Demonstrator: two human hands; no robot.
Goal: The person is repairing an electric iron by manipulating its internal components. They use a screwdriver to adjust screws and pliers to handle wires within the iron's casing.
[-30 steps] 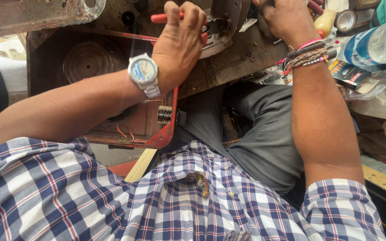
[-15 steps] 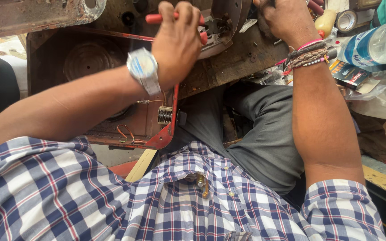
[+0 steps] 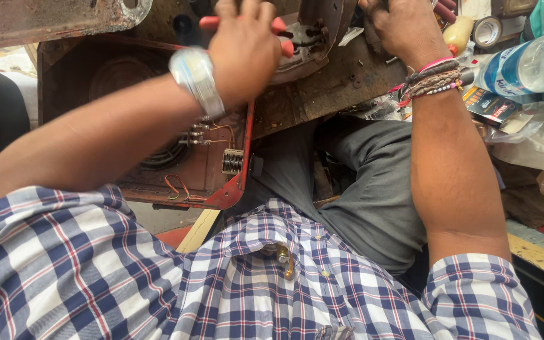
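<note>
My left hand [image 3: 247, 47], with a silver watch on its wrist, is closed around red-handled pliers [image 3: 283, 36] whose handles stick out on both sides of my fist. The pliers point at a grey metal part [image 3: 316, 31] on a rusty machine housing [image 3: 322, 94]. My right hand [image 3: 404, 28], with several bead bracelets at the wrist, grips the housing's upper part at the frame's top edge; its fingers are partly out of view. Below the left hand, a red open box [image 3: 203, 170] of the machine shows wires and a small terminal block [image 3: 232, 161].
A plastic water bottle [image 3: 524, 63], a tape roll [image 3: 489, 31] and small packets lie on the cluttered bench at the right. A plastic bag [image 3: 536, 138] hangs beside them. My checked shirt [image 3: 221, 283] and grey trousers [image 3: 373, 189] fill the lower frame.
My left hand has shifted slightly up and to the left with the pliers, its wrist turning. The right hand has stayed in place on the housing.
</note>
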